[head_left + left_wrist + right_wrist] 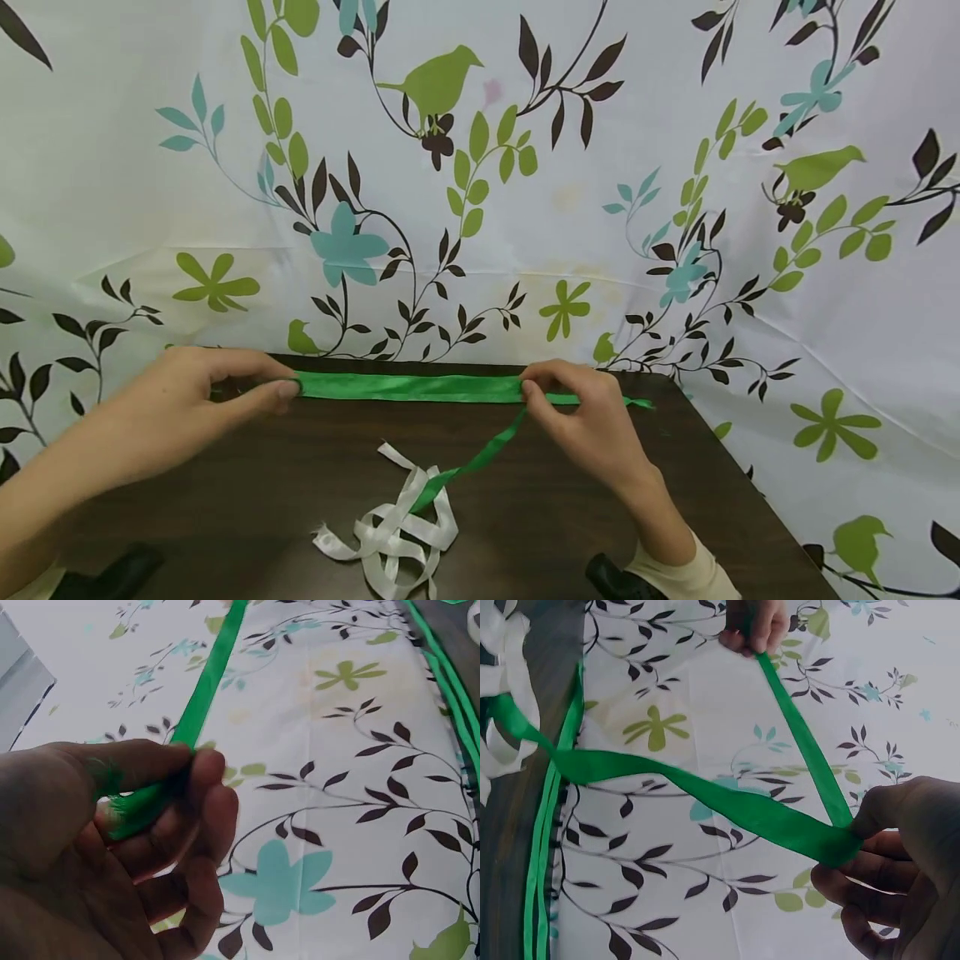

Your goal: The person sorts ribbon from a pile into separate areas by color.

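A green ribbon (pixel 408 387) stretches level between my two hands, near the far edge of the table. My left hand (pixel 217 392) pinches one end between thumb and index finger; in the left wrist view the frayed tip of the ribbon (pixel 135 814) lies inside the palm. My right hand (pixel 588 417) pinches it farther along, where the right wrist view shows the ribbon (pixel 840 844) bending back. From there a loose length (pixel 480 458) runs down to a tangled white ribbon (pixel 393 537) on the table.
More green ribbon (pixel 544 847) lies along the far table edge, its frayed end (pixel 641 403) showing right of my right hand. The dark wooden table (pixel 247 492) meets a white cloth (pixel 525 208) printed with birds, leaves and flowers. Dark straps (pixel 618 579) sit at both wrists.
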A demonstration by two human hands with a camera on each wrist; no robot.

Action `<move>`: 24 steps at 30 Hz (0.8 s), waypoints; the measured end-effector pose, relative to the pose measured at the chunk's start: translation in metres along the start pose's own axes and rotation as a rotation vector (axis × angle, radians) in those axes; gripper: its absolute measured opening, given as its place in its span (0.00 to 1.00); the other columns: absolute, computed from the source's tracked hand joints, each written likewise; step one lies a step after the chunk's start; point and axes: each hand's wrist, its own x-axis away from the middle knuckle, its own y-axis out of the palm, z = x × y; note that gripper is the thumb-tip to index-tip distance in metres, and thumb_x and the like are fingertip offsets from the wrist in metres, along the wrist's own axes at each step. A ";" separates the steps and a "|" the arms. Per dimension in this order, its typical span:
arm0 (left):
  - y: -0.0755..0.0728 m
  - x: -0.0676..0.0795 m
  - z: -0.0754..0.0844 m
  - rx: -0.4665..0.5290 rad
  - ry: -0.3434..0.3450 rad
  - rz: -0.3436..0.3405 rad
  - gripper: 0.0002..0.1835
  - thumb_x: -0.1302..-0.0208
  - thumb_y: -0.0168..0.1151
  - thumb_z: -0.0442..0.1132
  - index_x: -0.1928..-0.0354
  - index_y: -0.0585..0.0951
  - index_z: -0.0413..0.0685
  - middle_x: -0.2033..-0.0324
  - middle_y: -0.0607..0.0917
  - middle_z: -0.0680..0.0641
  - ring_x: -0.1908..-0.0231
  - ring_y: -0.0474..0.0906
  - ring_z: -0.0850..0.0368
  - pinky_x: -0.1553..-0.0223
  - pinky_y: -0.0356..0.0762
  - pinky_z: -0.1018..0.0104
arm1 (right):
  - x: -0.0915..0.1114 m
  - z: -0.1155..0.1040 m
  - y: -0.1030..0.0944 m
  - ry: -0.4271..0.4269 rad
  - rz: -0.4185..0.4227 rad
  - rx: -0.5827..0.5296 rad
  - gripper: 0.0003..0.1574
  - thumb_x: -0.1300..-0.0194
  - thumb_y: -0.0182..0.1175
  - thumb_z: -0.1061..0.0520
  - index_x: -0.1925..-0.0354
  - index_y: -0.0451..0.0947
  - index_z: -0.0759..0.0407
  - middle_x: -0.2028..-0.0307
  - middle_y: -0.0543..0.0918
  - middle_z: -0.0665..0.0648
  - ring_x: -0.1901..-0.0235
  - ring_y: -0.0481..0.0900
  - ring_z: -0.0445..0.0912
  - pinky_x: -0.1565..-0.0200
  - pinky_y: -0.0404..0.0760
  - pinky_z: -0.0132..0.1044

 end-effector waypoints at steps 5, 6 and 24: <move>-0.015 0.007 -0.007 0.085 -0.068 -0.008 0.07 0.37 0.58 0.52 0.60 0.82 0.68 0.70 0.83 0.63 0.68 0.80 0.64 0.68 0.75 0.64 | 0.005 0.023 0.006 -0.076 0.004 0.190 0.09 0.43 0.56 0.62 0.63 0.80 0.54 0.68 0.80 0.45 0.70 0.75 0.37 0.64 0.69 0.39; -0.017 0.008 -0.008 0.085 -0.086 0.009 0.08 0.37 0.58 0.52 0.59 0.82 0.68 0.71 0.83 0.62 0.68 0.79 0.64 0.69 0.74 0.66 | 0.004 0.024 0.006 -0.094 0.004 0.218 0.10 0.44 0.56 0.63 0.63 0.80 0.54 0.68 0.80 0.45 0.70 0.75 0.37 0.64 0.69 0.40; -0.029 0.006 -0.036 0.305 -0.252 0.444 0.14 0.38 0.60 0.48 0.58 0.82 0.47 0.74 0.83 0.47 0.71 0.76 0.62 0.65 0.62 0.79 | 0.015 0.050 0.002 -0.042 -0.119 0.302 0.12 0.51 0.58 0.65 0.69 0.76 0.49 0.71 0.75 0.41 0.70 0.71 0.38 0.63 0.69 0.40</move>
